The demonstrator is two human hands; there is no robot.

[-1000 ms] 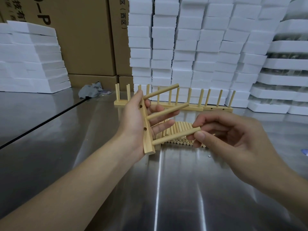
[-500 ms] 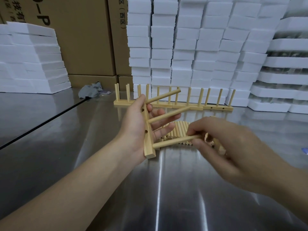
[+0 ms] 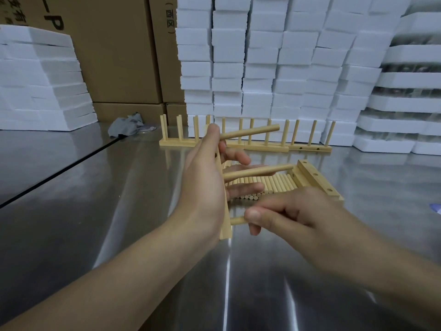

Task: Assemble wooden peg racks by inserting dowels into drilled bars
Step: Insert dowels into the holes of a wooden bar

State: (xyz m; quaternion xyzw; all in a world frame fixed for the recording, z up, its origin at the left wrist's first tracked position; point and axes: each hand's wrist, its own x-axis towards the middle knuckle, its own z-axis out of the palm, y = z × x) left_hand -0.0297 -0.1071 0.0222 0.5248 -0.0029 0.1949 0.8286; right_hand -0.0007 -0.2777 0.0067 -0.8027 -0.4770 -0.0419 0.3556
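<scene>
Left hand point(image 3: 202, 177): wrapped around a wooden bar point(image 3: 225, 220), held on end above the steel table point(image 3: 143, 235).
Bar: two dowels point(image 3: 257, 170) already stuck out of it to the right.
Right hand point(image 3: 293, 216): thumb and fingers pinched tight on a third dowel point(image 3: 237, 220), its tip right at the bar's lower end.
Spare dowels point(image 3: 269, 185): heaped on the table behind the hands.
Drilled bars point(image 3: 317, 177): lying just beside that heap.
Finished racks point(image 3: 245, 142): standing in a row farther back, in front of white foam blocks point(image 3: 262, 68).

My right hand point(image 3: 293, 218) is sliding down the lowest dowel point(image 3: 237, 220) toward the drilled bar point(image 3: 225, 211) at frame centre, now covering most of it, with only a stub showing.
</scene>
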